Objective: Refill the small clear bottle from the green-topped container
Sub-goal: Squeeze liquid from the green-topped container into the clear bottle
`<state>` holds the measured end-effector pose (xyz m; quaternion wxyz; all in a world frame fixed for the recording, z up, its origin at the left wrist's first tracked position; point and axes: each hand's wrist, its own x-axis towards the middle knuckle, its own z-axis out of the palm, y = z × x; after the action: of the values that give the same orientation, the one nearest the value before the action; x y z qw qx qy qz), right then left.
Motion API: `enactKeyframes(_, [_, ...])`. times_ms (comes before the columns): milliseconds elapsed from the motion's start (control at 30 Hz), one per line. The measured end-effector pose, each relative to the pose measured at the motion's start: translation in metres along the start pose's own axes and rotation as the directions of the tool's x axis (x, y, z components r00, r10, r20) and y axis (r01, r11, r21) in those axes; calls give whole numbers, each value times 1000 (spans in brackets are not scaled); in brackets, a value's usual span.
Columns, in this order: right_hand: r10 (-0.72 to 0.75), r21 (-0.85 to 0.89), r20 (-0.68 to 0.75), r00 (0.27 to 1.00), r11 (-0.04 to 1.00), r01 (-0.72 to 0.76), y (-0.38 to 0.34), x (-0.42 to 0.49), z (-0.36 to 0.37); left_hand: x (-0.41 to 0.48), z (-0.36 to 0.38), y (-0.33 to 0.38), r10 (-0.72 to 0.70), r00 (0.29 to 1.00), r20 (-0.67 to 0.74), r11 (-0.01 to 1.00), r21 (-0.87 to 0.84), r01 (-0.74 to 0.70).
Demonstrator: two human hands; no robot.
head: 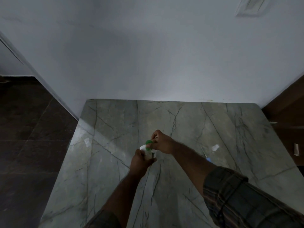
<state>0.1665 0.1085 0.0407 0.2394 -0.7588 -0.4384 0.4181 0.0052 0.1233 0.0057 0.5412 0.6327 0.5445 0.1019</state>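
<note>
My left hand (139,162) is wrapped around the small clear bottle (148,155), holding it upright just above the marble table (189,129). My right hand (162,143) grips the green-topped container (148,142), a small white body with a green top, tilted directly over the bottle's mouth. The two touch or nearly touch; my fingers hide the exact contact. Whether liquid is flowing cannot be made out in the dim light.
A small clear cap-like piece (215,147) and a thin tube with a blue end (206,156) lie on the table to the right of my hands. Another clear scrap (86,142) lies at the left edge. A white wall backs the table; dark floor is at left.
</note>
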Motion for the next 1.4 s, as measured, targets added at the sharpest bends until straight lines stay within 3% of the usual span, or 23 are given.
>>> enactKeyframes(333, [-42, -18, -82, 996, 999, 41, 4, 4, 9, 3, 2, -5, -17, 1000, -8, 1000, 2, 17])
enactKeyframes(567, [7, 12, 3, 1000, 1000, -7, 0, 3, 1, 1, 1, 1, 21, 999, -30, 1000, 22, -21])
enactKeyframes(867, [-32, 9, -50, 998, 999, 32, 1, 4, 7, 2, 6, -2, 16, 1000, -18, 999, 39, -15])
enactKeyframes(1133, [14, 13, 28, 1000, 1000, -14, -2, 1, -3, 5, 3, -1, 37, 999, -1, 998, 57, -37])
enactKeyframes(1400, [-25, 13, -26, 999, 1000, 25, -4, 0, 3, 8, 6, -5, 26, 1000, -12, 996, 87, -25])
